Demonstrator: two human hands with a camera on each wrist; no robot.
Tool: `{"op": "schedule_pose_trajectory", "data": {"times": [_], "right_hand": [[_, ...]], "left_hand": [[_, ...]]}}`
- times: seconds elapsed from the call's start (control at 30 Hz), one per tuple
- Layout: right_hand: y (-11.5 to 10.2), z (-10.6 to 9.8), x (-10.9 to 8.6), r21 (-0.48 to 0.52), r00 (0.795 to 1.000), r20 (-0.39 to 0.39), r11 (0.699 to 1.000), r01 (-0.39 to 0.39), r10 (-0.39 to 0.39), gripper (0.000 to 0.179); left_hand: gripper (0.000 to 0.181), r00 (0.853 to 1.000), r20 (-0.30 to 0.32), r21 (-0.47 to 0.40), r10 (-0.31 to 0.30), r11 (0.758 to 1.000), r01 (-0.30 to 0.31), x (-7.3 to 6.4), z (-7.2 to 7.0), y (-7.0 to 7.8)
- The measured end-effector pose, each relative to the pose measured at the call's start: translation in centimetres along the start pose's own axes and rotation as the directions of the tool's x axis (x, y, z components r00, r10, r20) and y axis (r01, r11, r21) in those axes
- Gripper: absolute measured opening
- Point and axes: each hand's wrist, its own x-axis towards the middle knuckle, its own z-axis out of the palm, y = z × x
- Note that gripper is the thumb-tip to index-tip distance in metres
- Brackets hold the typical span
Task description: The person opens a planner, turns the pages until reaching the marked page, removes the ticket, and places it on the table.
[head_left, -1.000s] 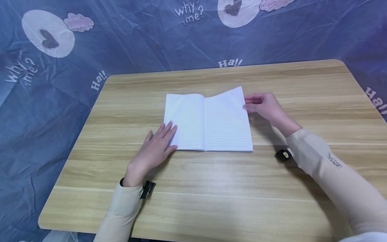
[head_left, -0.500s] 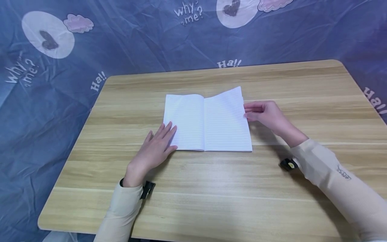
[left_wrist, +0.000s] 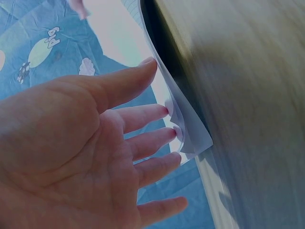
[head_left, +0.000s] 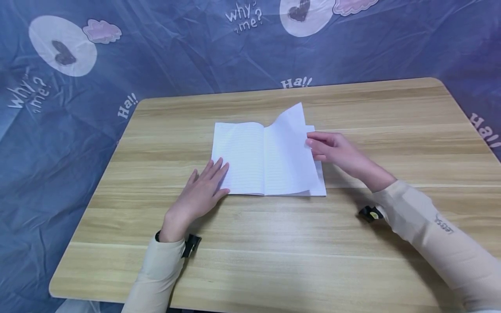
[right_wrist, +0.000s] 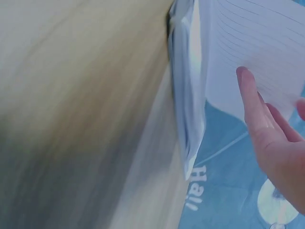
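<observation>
The open notebook [head_left: 238, 152] lies on the wooden table [head_left: 274, 261], one right-hand page [head_left: 287, 148] raised and bent inward. The left hand [head_left: 193, 198] rests on the lower left corner with fingers spread; only the left wrist view shows its palm and the thumb standing apart. The right hand [head_left: 344, 154] is at the raised page's outer edge, but whether it pinches it I cannot tell. The right wrist view alone reveals that page's ruled underside and a straight finger against it
</observation>
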Motion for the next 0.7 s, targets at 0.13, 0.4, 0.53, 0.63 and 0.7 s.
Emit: {"op": "schedule_pose_trajectory", "data": {"times": [0.13, 0.4, 0.53, 0.63, 0.7], "right_hand": [[-0.5, 1.1, 0.4, 0.073, 0.994, 0.061, 0.993, 0.090, -0.095, 0.056], [-0.9, 3.1, 1.8, 0.098, 0.933, 0.255, 0.966, 0.238, -0.255, 0.047], [-0.9, 4.2, 2.4, 0.031, 0.925, 0.280, 0.966, 0.258, -0.256, 0.044], [-1.0, 4.9, 2.7, -0.052, 0.922, 0.288, 0.957, 0.285, -0.259, 0.041], [-1.1, 5.3, 2.8, -0.131, 0.919, 0.293, 0.941, 0.313, -0.265, 0.040]], "left_hand": [[0.068, 1.000, 0.000, -0.006, 0.002, 1.000, -0.002, -0.1, 0.0, 0.0], [0.067, 1.000, -0.010, -0.008, 0.007, 1.000, -0.007, -0.2, -0.1, 0.1], [0.064, 1.000, -0.028, 0.004, 0.005, 1.000, -0.005, -0.2, -0.1, 0.0], [0.058, 0.996, -0.082, 0.032, -0.022, 0.999, 0.024, -0.2, -0.2, 0.0], [0.056, 0.990, -0.132, 0.050, -0.051, 0.997, 0.058, -0.2, -0.3, -0.1]]}}
